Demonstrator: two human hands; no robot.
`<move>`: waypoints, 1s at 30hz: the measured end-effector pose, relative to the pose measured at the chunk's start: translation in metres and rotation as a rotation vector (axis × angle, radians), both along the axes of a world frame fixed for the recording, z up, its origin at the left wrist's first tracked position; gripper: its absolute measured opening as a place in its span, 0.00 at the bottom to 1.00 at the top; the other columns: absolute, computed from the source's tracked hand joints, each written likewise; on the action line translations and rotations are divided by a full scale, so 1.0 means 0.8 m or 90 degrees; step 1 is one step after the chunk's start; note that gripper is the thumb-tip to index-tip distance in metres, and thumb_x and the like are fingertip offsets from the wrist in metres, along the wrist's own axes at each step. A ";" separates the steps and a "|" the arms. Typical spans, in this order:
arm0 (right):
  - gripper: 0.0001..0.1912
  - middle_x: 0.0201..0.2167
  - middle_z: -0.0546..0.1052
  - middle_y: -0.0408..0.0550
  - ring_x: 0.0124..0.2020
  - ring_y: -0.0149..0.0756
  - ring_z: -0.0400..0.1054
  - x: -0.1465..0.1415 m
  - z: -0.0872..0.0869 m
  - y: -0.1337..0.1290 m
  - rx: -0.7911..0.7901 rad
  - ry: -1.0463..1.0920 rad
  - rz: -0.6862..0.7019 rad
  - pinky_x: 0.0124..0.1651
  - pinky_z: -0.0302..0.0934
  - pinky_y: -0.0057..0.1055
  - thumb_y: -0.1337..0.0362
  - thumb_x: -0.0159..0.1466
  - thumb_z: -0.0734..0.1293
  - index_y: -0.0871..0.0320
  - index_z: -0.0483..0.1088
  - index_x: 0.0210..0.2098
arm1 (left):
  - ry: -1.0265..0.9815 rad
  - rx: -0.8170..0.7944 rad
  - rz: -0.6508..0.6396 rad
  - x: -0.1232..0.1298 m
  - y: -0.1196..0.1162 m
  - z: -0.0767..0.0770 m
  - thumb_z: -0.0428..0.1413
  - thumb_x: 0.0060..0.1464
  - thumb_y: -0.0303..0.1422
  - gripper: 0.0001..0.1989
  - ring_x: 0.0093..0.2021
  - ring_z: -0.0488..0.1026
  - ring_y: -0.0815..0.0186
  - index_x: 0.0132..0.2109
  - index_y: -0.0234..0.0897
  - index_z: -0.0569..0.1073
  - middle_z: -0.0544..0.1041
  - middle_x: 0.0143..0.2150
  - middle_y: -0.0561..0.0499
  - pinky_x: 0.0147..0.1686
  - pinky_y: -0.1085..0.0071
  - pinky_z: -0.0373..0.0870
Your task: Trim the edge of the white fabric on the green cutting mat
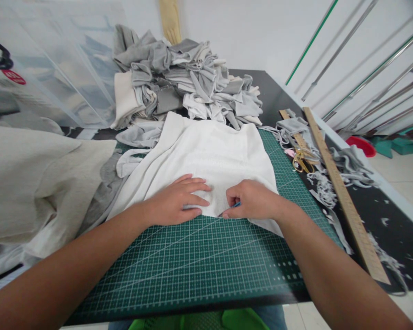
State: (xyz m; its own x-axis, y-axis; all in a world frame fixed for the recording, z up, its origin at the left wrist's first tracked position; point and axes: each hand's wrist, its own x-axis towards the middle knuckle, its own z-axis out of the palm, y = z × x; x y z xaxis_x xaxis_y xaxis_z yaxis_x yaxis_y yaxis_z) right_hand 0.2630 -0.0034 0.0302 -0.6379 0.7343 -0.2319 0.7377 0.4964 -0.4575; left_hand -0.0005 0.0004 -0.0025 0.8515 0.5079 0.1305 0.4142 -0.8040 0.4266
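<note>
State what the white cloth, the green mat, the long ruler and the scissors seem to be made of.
White cloth: soft fabric, probably knit, matte, by its rounded folds.
Green mat: likely plastic or vinyl, smooth, with a printed-looking grid.
Long ruler: probably wood, dull, from its tan colour.
Scissors: gold-coloured handles, shiny like metal, perhaps plated.

your head camera looks forward and down across the desk (271,91), from close above your left hand (181,199) and right hand (251,199). its view runs from your lap (246,320) at the bottom edge to the wall (241,32) beyond.
</note>
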 end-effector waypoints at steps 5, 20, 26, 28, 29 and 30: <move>0.17 0.22 0.74 0.40 0.24 0.29 0.63 0.001 -0.001 -0.001 0.010 -0.003 -0.001 0.27 0.46 0.28 0.47 0.55 0.70 0.55 0.73 0.27 | -0.004 -0.002 0.001 0.000 0.000 0.000 0.58 0.57 0.32 0.14 0.66 0.56 0.59 0.51 0.51 0.74 0.64 0.64 0.56 0.66 0.50 0.43; 0.17 0.24 0.75 0.41 0.25 0.30 0.65 -0.004 0.001 -0.004 0.032 -0.035 0.015 0.28 0.45 0.29 0.46 0.56 0.69 0.54 0.72 0.28 | -0.002 -0.005 0.001 0.000 0.000 0.001 0.57 0.58 0.32 0.15 0.66 0.56 0.59 0.51 0.51 0.73 0.63 0.64 0.56 0.66 0.49 0.43; 0.18 0.24 0.76 0.41 0.25 0.31 0.65 -0.003 0.001 -0.004 0.035 -0.035 0.019 0.28 0.46 0.29 0.46 0.56 0.69 0.54 0.72 0.28 | 0.006 -0.009 0.001 0.000 0.000 0.002 0.57 0.58 0.32 0.14 0.66 0.56 0.59 0.51 0.51 0.73 0.63 0.64 0.55 0.66 0.49 0.42; 0.17 0.24 0.75 0.41 0.25 0.31 0.65 -0.003 0.001 -0.004 0.031 -0.034 0.017 0.27 0.46 0.29 0.46 0.56 0.69 0.54 0.72 0.28 | 0.005 -0.008 0.002 0.000 0.000 0.002 0.57 0.58 0.32 0.15 0.66 0.56 0.59 0.51 0.51 0.73 0.64 0.64 0.56 0.66 0.49 0.42; 0.17 0.24 0.75 0.41 0.25 0.31 0.65 -0.003 0.001 -0.005 0.028 -0.034 0.015 0.27 0.46 0.29 0.46 0.56 0.69 0.54 0.72 0.28 | 0.003 -0.008 0.003 0.000 0.000 0.002 0.57 0.58 0.32 0.14 0.66 0.56 0.59 0.51 0.51 0.73 0.64 0.64 0.56 0.66 0.49 0.43; 0.18 0.24 0.75 0.41 0.25 0.31 0.65 -0.003 0.001 -0.004 0.025 -0.035 0.014 0.27 0.46 0.29 0.46 0.56 0.69 0.54 0.73 0.28 | 0.001 -0.008 0.002 0.000 0.000 0.002 0.57 0.57 0.32 0.14 0.65 0.57 0.59 0.51 0.51 0.74 0.64 0.64 0.56 0.66 0.49 0.43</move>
